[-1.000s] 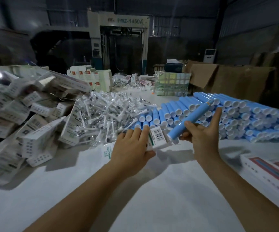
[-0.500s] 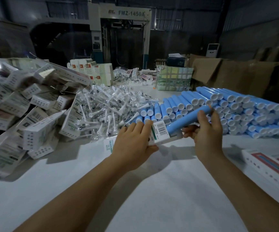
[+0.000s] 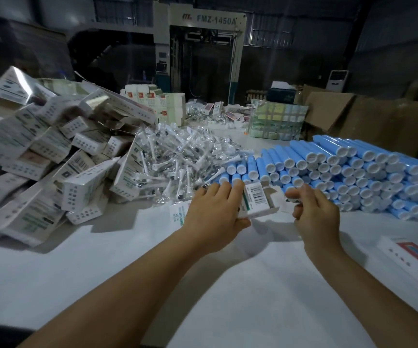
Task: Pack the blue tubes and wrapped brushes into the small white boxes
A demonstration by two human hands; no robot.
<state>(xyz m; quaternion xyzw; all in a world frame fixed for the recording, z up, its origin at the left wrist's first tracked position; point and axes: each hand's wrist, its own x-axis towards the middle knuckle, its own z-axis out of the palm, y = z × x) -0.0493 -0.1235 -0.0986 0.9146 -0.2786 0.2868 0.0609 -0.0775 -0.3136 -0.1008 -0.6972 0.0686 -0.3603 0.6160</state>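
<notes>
The blue tube that the right hand (image 3: 314, 212) held slanted at the small white box (image 3: 258, 200) a second ago is out of sight now. That hand's fingers hold no tube and curl just beside the box's open end, which the left hand (image 3: 216, 213) has tilted up.

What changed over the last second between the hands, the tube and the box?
The blue tube the right hand held slid into the box and is out of sight; that hand now holds nothing, fingers at the open end. The left hand still grips the box. The piles stayed put.
</notes>
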